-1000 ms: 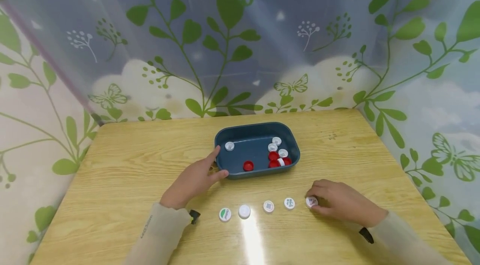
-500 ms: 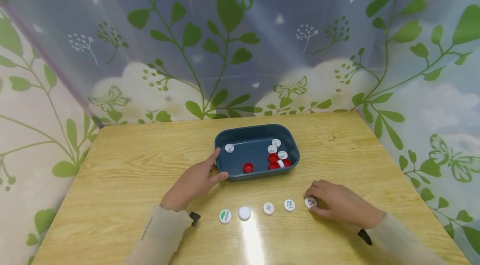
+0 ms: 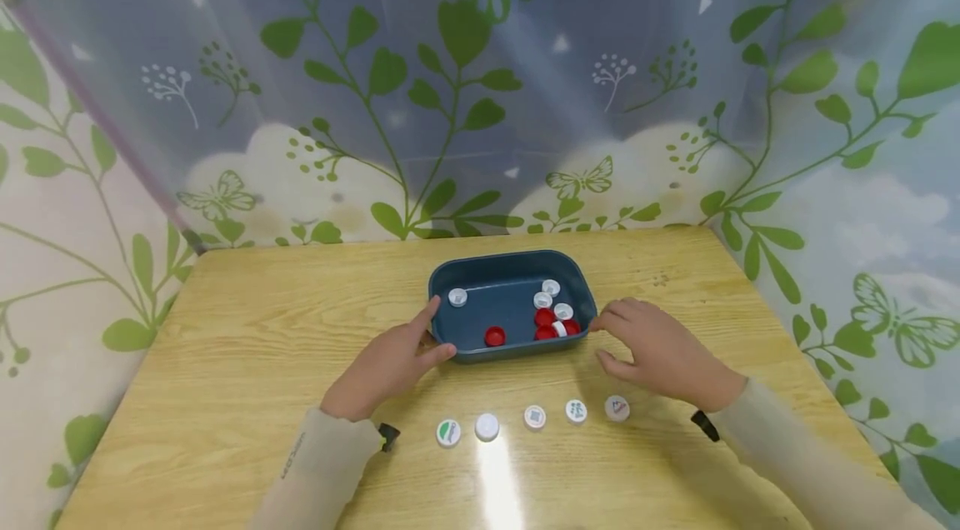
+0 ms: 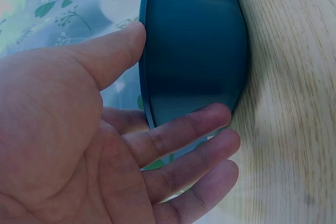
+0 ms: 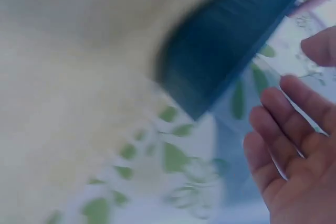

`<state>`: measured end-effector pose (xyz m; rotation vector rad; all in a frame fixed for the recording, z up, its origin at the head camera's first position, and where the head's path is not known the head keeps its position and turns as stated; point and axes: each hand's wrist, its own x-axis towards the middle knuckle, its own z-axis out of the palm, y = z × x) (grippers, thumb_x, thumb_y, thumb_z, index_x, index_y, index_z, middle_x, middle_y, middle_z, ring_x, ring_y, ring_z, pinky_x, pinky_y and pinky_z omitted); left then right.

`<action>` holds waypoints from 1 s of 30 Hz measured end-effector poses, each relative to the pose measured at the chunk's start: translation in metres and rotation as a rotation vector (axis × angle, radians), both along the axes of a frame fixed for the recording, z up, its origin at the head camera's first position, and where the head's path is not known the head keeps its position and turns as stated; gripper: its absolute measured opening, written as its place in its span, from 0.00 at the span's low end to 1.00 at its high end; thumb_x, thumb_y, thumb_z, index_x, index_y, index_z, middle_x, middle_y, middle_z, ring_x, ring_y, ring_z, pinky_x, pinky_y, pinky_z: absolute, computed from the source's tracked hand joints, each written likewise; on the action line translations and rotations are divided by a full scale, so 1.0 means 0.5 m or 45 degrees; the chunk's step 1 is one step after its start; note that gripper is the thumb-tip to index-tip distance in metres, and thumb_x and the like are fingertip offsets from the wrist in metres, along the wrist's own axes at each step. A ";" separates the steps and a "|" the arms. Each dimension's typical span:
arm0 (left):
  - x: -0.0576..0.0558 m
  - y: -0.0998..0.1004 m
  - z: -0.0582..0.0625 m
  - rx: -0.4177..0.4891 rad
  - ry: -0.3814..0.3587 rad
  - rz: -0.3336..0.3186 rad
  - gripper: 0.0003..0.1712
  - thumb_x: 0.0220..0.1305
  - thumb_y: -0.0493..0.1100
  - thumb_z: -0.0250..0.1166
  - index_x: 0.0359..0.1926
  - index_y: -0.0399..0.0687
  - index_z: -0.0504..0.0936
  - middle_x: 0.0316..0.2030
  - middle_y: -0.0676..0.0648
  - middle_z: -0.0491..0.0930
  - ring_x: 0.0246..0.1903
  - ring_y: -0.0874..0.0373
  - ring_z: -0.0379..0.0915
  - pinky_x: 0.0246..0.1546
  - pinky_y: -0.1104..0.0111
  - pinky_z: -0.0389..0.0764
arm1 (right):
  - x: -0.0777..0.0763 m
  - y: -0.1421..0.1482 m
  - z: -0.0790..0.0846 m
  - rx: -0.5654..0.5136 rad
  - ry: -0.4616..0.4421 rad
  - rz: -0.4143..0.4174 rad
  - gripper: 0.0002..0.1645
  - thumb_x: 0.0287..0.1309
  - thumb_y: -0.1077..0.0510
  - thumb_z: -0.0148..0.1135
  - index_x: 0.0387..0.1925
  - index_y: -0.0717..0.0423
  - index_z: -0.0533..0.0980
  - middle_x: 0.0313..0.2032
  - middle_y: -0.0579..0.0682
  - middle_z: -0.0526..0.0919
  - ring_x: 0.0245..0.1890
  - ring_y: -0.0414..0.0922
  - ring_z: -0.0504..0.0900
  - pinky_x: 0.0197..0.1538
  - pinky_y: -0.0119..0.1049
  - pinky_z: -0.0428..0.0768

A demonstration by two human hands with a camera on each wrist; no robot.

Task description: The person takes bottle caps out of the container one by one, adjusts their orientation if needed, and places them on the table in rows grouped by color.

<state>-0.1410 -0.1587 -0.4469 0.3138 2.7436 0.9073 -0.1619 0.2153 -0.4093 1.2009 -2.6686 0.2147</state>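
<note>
A dark blue tray [image 3: 480,357] stands on the table with several red and white bottle caps inside, among them a red cap [image 3: 495,337] and a white cap [image 3: 457,297]. My left hand [image 3: 378,367] rests against its left end. In the left wrist view the thumb touches the rim, and fairly straight fingers [image 4: 194,124] lie along the outer wall. My right hand [image 3: 667,351] is raised beside the tray's right end, holding nothing, fingers loosely extended. Below it lies a white cap with a dark print [image 3: 617,408], rightmost in a row of several white caps.
The row continues leftward with a white cap with teal marks [image 3: 576,411], a plain white cap [image 3: 487,427] and a green-and-white cap [image 3: 448,432]. A patterned cloth [image 3: 480,97] hangs behind the wooden table [image 3: 285,305] and along both sides.
My right hand has let go of the rightmost white cap, leaving it on the table, and has moved up toward the tray's right end. The left hand stays at the tray.
</note>
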 end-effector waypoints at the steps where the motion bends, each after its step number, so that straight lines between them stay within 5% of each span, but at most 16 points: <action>1: 0.001 -0.002 0.001 0.003 0.000 -0.001 0.48 0.62 0.68 0.55 0.75 0.62 0.43 0.39 0.61 0.77 0.39 0.67 0.73 0.42 0.65 0.75 | -0.014 -0.014 0.018 -0.017 0.024 0.022 0.17 0.53 0.49 0.65 0.44 0.48 0.77 0.38 0.41 0.77 0.38 0.40 0.75 0.44 0.40 0.76; 5: 0.002 -0.008 0.001 0.013 0.008 0.000 0.48 0.63 0.67 0.55 0.75 0.61 0.43 0.38 0.61 0.77 0.38 0.67 0.73 0.42 0.66 0.75 | -0.076 -0.079 0.082 0.009 0.011 0.060 0.18 0.54 0.49 0.65 0.46 0.49 0.77 0.40 0.42 0.76 0.37 0.39 0.75 0.41 0.38 0.77; 10: -0.001 -0.011 -0.008 0.016 0.009 -0.004 0.48 0.62 0.68 0.54 0.75 0.61 0.43 0.37 0.62 0.77 0.37 0.68 0.73 0.40 0.67 0.75 | -0.152 -0.150 0.115 0.156 -0.210 0.025 0.17 0.58 0.47 0.63 0.48 0.47 0.77 0.44 0.43 0.77 0.40 0.40 0.77 0.43 0.38 0.78; 16: -0.005 -0.006 -0.012 0.016 0.003 -0.017 0.51 0.58 0.75 0.50 0.75 0.63 0.42 0.36 0.61 0.77 0.36 0.68 0.73 0.39 0.68 0.75 | -0.213 -0.211 0.101 0.434 -0.484 -0.050 0.10 0.58 0.47 0.64 0.38 0.47 0.76 0.34 0.44 0.78 0.31 0.41 0.74 0.38 0.37 0.74; 21: -0.005 -0.006 -0.014 0.026 -0.014 -0.023 0.51 0.58 0.75 0.50 0.75 0.65 0.41 0.35 0.61 0.76 0.34 0.66 0.73 0.37 0.69 0.74 | -0.236 -0.247 0.069 0.687 -0.543 -0.150 0.12 0.55 0.46 0.66 0.28 0.48 0.75 0.25 0.43 0.75 0.24 0.42 0.72 0.32 0.37 0.72; 30: -0.003 -0.013 -0.008 0.076 -0.035 -0.018 0.48 0.62 0.69 0.53 0.75 0.65 0.39 0.34 0.59 0.78 0.31 0.64 0.74 0.33 0.68 0.74 | -0.250 -0.275 0.049 0.808 -0.709 -0.391 0.19 0.52 0.41 0.67 0.36 0.50 0.78 0.35 0.45 0.80 0.33 0.43 0.78 0.41 0.41 0.78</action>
